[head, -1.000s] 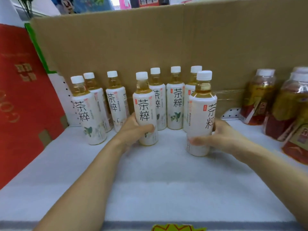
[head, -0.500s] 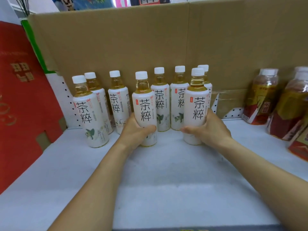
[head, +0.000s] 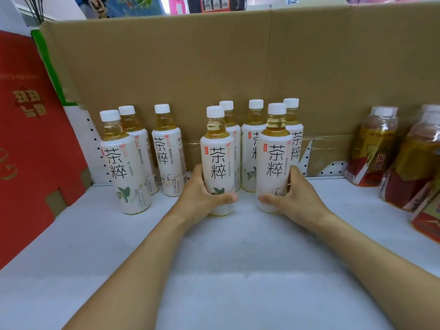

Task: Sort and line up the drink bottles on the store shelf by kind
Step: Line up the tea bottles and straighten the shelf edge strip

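Several white-labelled tea bottles with white caps stand on the white shelf (head: 238,270). My left hand (head: 202,198) grips the lower part of one front bottle (head: 217,160). My right hand (head: 292,198) grips another front bottle (head: 276,158) just to its right. Both stand upright, a small gap apart. Behind them stand three more white-labelled bottles (head: 253,148). To the left, three of the same kind (head: 123,167) stand in a loose group. At the far right are amber bottles with red labels (head: 371,148).
A cardboard sheet (head: 238,63) forms the back wall. A red carton (head: 31,139) leans at the left edge. A perforated white panel (head: 333,166) shows at the shelf's back. Bare shelf surface stretches in front of my hands.
My right hand has carried its bottle leftward, from in front of the row's right end to just beside the bottle in my left hand. My left hand has kept its grip.
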Demonstrator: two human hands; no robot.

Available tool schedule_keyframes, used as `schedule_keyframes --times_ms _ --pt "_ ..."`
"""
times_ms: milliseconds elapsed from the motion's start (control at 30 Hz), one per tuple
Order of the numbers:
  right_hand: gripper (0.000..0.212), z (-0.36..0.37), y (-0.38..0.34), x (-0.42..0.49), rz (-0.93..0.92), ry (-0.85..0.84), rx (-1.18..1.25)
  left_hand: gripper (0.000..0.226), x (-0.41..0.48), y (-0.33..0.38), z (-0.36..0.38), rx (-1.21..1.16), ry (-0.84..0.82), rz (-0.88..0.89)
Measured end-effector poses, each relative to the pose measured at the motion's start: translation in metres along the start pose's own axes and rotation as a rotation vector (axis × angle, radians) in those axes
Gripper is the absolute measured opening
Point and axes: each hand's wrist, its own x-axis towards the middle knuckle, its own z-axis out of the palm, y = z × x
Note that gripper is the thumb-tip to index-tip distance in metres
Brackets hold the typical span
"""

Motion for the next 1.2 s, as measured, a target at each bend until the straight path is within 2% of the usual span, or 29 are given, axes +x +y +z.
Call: schedule_keyframes --times_ms 333,600,667,800,867,900,1000,1100,1200 --pt "0.069 0.014 -0.002 0.003 -0.047 0.024 -0.005 0.074 -0.008 0.013 0.025 0.009 0.051 0.023" --pt "0.066 0.013 0.000 0.002 -0.048 -0.020 0.076 0.077 -0.007 0.011 0.029 0.014 0.074 0.011" --pt "0.056 0.007 -0.004 0.000 -0.037 -0.025 0.134 0.076 -0.009 0.015 0.030 -0.007 0.065 -0.020" --pt "0.046 -0.011 -0.011 0.005 -0.018 0.194 0.144 0.057 -0.011 0.028 0.028 -0.114 0.054 -0.118" --pt "0.040 -0.020 -0.011 0.016 -0.004 0.327 0.137 0.061 -0.010 0.031 0.026 -0.131 0.122 -0.098" --pt "0.044 -0.025 -0.011 0.023 0.006 0.360 0.135 0.058 -0.009 0.032 0.023 -0.121 0.197 -0.082" --pt "0.077 -0.034 -0.011 0.042 0.049 0.298 0.164 0.030 0.001 0.032 0.005 -0.079 0.554 -0.028" --pt "0.084 -0.038 -0.011 0.055 0.082 0.164 0.244 0.046 0.014 0.035 -0.025 0.044 0.778 0.063" --pt "0.071 -0.034 -0.007 0.063 0.084 0.108 0.204 0.064 0.029 0.042 -0.048 0.187 0.783 0.064"
